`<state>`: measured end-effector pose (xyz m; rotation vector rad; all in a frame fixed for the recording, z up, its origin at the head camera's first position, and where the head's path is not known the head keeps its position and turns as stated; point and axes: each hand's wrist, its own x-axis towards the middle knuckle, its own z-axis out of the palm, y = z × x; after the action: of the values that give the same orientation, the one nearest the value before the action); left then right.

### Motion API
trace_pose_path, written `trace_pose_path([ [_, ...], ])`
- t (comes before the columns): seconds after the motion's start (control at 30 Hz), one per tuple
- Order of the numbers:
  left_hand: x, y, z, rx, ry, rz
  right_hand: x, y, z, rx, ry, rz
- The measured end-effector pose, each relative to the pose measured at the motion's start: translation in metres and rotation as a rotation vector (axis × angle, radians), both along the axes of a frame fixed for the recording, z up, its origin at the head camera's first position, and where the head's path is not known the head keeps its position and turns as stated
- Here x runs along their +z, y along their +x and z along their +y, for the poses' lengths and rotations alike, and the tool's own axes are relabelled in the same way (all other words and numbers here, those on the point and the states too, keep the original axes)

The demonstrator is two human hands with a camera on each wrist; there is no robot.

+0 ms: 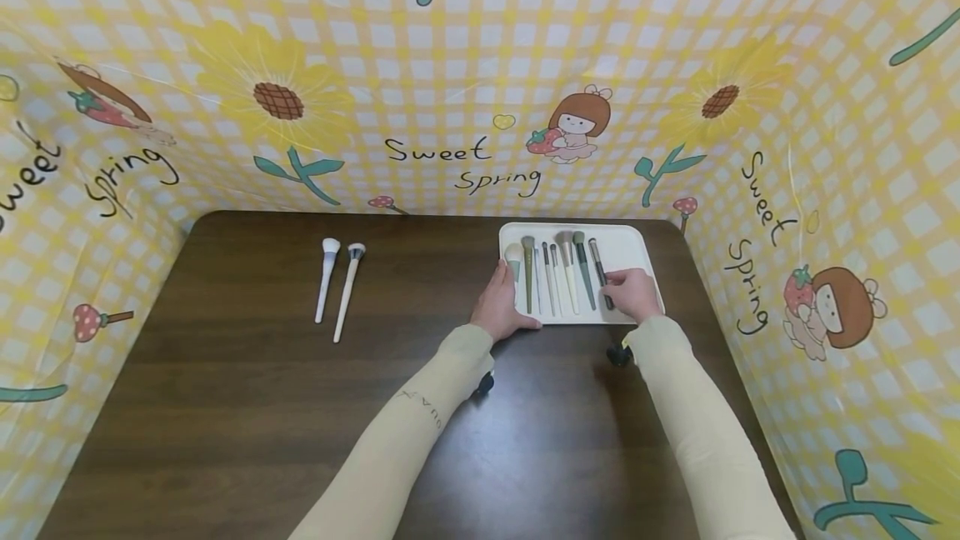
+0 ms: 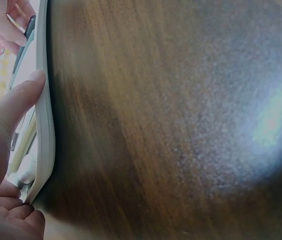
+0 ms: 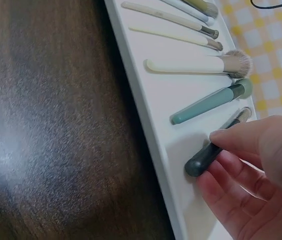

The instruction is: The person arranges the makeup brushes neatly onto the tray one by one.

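Observation:
A white tray (image 1: 637, 252) on the table holds several makeup brushes lying side by side. My left hand (image 1: 497, 307) grips the tray's near left corner, thumb along the front rim and fingers at the left side, by a pale round-headed brush (image 1: 513, 252). At the right end of the row, my right hand (image 1: 633, 293) pinches the handle of a dark makeup brush (image 3: 203, 159) between thumb and fingers. This brush lies slanted over the tray, its head toward the far rim. Beside it rests a green brush (image 3: 203, 106), then a thick cream-handled brush (image 3: 186, 66).
Two white-handled brushes (image 1: 327, 273) lie on the left part of the dark wooden table (image 1: 247, 407). A yellow checked cloth (image 1: 420, 82) with printed flowers and lettering walls in the back and sides. The tray stands near the table's back edge.

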<state>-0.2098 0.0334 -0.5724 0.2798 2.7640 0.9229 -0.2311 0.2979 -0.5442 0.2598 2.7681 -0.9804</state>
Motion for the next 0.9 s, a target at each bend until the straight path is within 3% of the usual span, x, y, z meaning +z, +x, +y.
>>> trace_pose_path([
  [0.43, 0.0035, 0.0009, 0.0001, -0.002, 0.005, -0.006, -0.0085, 0.0009, 0.0023, 0.012, 0.009, 0.012],
  [0.9, 0.0042, 0.0019, 0.0003, 0.018, 0.013, -0.015, -0.0068, 0.0059, -0.0014, -0.033, -0.033, 0.031],
])
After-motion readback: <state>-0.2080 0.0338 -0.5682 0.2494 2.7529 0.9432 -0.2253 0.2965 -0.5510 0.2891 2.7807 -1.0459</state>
